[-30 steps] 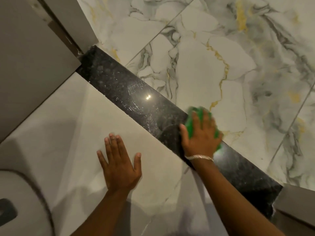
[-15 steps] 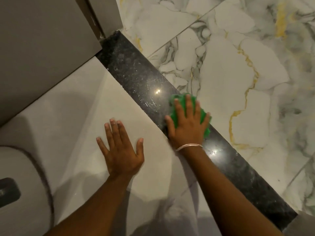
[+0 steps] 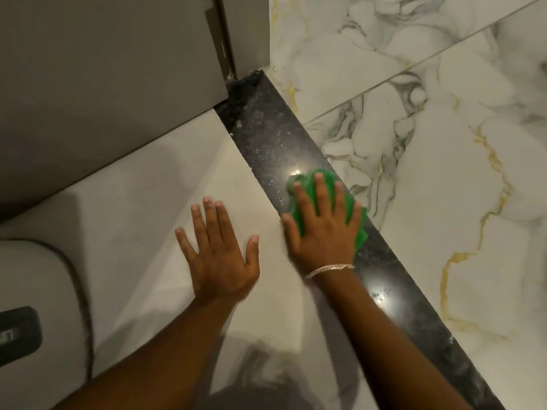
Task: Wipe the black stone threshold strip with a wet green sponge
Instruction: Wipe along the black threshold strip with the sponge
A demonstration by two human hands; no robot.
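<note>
The black stone threshold strip (image 3: 260, 134) runs diagonally from the door frame at top centre down to the lower right. My right hand (image 3: 322, 229), with a bracelet on the wrist, presses flat on the green sponge (image 3: 307, 184), which lies on the strip about a third of the way down from its far end. Most of the sponge is hidden under the palm. My left hand (image 3: 219, 255) rests flat, fingers spread, on the pale floor tile just left of the strip and holds nothing. The strip shows wet shine behind the hand and white specks ahead of it.
A grey door (image 3: 97, 84) and its frame (image 3: 248, 34) stand at the strip's far end. Marble-pattern tiles (image 3: 429, 173) with gold veins lie to the right. A white rounded object (image 3: 35, 306) with a dark rim sits at the lower left.
My right hand has slid the sponge up along the strip toward the door frame. The view has shifted with it. My left hand has stayed flat on the pale tile.
</note>
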